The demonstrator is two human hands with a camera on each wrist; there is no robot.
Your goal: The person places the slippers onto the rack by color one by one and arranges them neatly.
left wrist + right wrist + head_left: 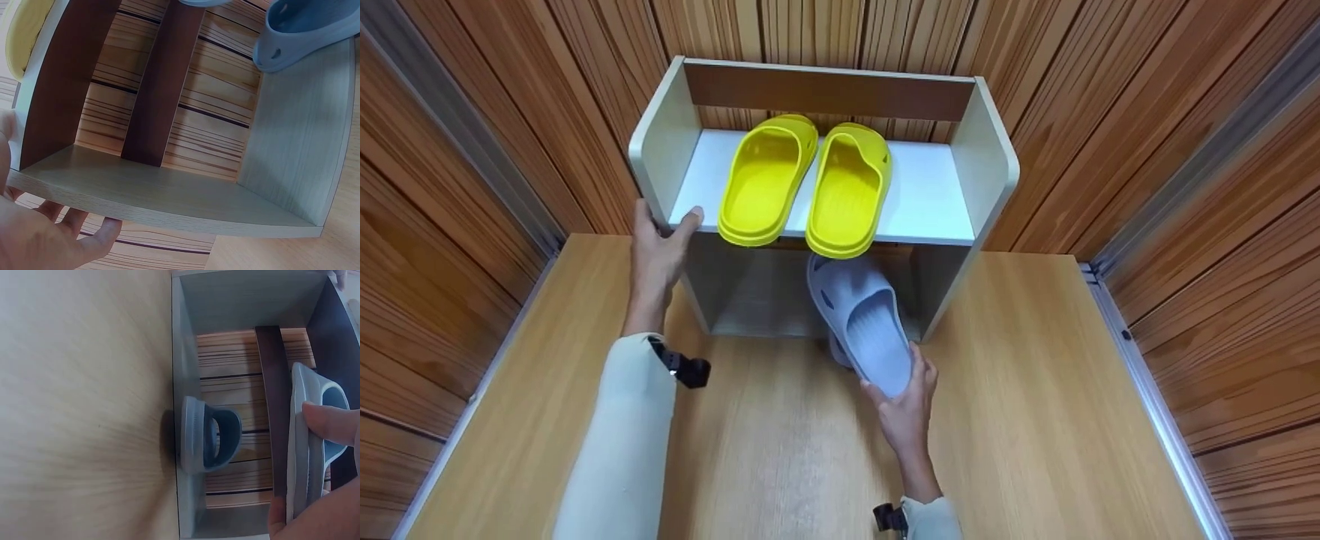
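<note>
My right hand (907,412) pinches the open end of a grey-blue clog (879,337), which is raised in front of the lower compartment, its toe under the upper shelf. In the right wrist view my thumb (326,422) presses on that clog's side. A second grey-blue clog (194,433) sits on the bottom board; from the head it is mostly hidden beneath the held one. At the left of the white shoe rack (988,157), my left hand (651,251) grips the side panel (169,191), thumb over the shelf edge and fingers outside.
Two yellow clogs, a left one (761,180) and a right one (847,191), stand side by side on the upper shelf, slightly over its front edge. Behind the rack rises a wood-plank wall (810,30). The wooden floor board (765,450) extends in front, bordered by metal rails (1155,405).
</note>
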